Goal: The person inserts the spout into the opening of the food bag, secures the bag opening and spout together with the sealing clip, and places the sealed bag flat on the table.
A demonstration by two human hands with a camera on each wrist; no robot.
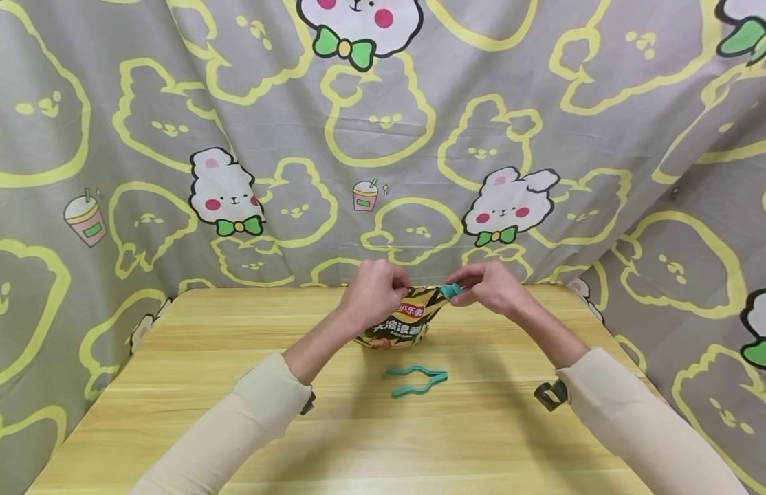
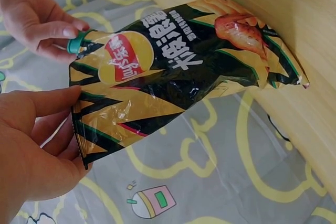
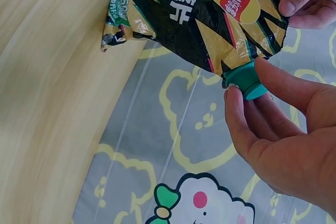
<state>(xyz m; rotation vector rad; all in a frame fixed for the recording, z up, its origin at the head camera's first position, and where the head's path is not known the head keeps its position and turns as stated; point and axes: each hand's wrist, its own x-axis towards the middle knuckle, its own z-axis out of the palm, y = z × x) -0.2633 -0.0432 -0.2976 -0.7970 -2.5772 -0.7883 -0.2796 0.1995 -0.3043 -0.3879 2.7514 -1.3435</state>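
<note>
A black and gold chip bag (image 1: 401, 326) stands at the back of the table. My left hand (image 1: 372, 292) pinches its top edge between thumb and fingers, as the left wrist view shows with the bag's front (image 2: 178, 66) in full. At the other top corner, my right hand (image 1: 491, 289) grips a teal cap-like piece (image 3: 244, 81) between thumb and fingertips. The cap-like piece sits on that corner, where the bag bunches in. On the table in front of the bag lies a teal clip (image 1: 417, 381), its two arms spread apart.
The wooden table (image 1: 247, 405) reaches back to a grey curtain (image 1: 284, 130) printed with yellow outlines and white rabbits. Curtain also hangs at both sides. A black strap (image 1: 550, 395) shows at the right wrist.
</note>
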